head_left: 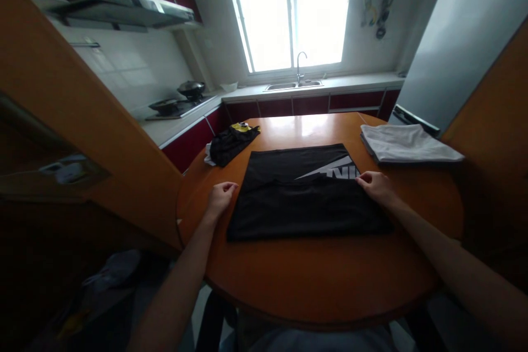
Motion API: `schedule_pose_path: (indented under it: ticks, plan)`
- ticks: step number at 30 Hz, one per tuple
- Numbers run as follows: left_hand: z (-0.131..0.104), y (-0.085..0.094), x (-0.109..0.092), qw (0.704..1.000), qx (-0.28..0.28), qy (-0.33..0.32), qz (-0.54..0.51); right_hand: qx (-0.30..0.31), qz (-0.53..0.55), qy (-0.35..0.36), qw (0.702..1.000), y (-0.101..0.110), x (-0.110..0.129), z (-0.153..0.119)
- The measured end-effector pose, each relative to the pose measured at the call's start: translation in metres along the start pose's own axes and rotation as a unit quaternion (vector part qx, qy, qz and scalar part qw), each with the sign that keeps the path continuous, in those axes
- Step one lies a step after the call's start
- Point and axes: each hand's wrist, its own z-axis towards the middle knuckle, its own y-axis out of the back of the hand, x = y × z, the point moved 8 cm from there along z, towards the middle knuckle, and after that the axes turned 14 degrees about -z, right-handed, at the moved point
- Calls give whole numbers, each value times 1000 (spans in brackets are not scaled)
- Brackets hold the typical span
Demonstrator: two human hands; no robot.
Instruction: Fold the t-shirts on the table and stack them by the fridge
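A black T-shirt point(305, 206) with a pale grey printed logo lies flat on the round wooden table, its near part folded over so that the fold's edge crosses the print. At the right end of that folded edge, my right hand point(376, 188) pinches the fabric between thumb and fingers. My left hand point(221, 198) is beside the shirt's left edge, its fingers closed together, with a small gap between the fingertips and the cloth. Nothing shows in the left fingers.
On the wooden table point(322, 280), a bunched black and yellow garment point(233, 144) lies at the back left. A stack of folded clothes with a white one point(410, 143) on top sits at the right. Beyond are a counter with a sink point(293, 86) and a stove with pans point(191, 88).
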Motion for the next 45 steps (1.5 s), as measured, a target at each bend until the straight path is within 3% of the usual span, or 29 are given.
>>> schedule_pose_path:
  ticks: [6,16,20,22,25,27,29,31,33,36,39,45]
  plan:
    - [-6,-19,-8,997,68,-41,19,2,-16,-1,1000,0,-2,-1]
    - [-10,-26,-17,996,23,-76,29,-27,-8,-17,999,7,-4,-6]
    - [-11,-30,-20,994,33,-84,60,-2,-39,-11,999,2,-3,-6]
    - [-14,-25,-28,993,11,-100,57,0,-56,-18,998,4,-5,-5]
    - [-23,-20,-48,986,-22,-156,51,-82,-95,-37,991,29,-7,-6]
    - [-34,-29,-63,978,10,-201,57,-159,-100,-27,982,51,1,-11]
    - [-48,-45,-73,968,70,-225,83,-195,-71,10,978,63,19,-20]
    - [-61,-61,-77,956,117,-232,132,-174,-32,72,982,59,46,-34]
    - [-72,-71,-78,944,132,-235,190,-111,-21,143,983,42,75,-52]
    - [-82,-78,-72,927,154,-231,251,-1,-97,187,978,9,100,-78]
    - [-86,-82,-58,919,202,-197,275,71,-175,150,971,-11,93,-89]
    - [-84,-85,-50,916,228,-161,287,96,-220,112,964,-17,79,-87]
